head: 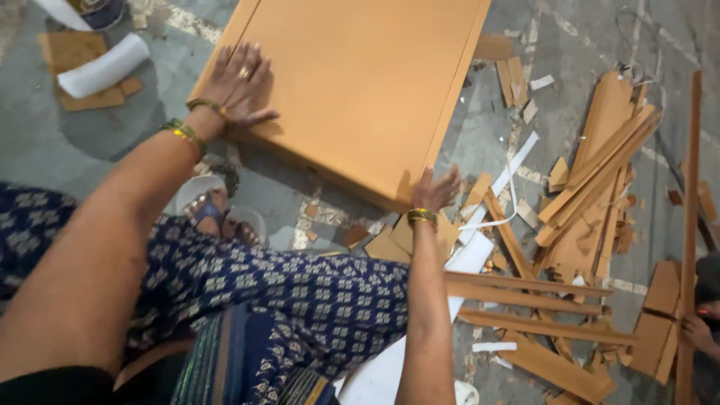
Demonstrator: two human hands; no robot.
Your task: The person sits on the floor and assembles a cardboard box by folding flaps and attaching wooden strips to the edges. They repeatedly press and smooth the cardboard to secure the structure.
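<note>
The right hand point(436, 189) grips the near corner of the orange panel point(360, 82), which lies tilted on the floor point(45, 142). Farther off, the left hand point(238, 82) presses flat, fingers spread, on its left edge. Wood strips point(592, 187) lie scattered at the right.

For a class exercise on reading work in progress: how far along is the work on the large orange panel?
Done: trimmed orange strips and offcuts already lie heaped on the grey floor. In hand: the left hand presses flat on the large orange rectangular panel, while the right hand grips its near corner. Left: the panel remains whole; what else it needs cannot be told.
</note>
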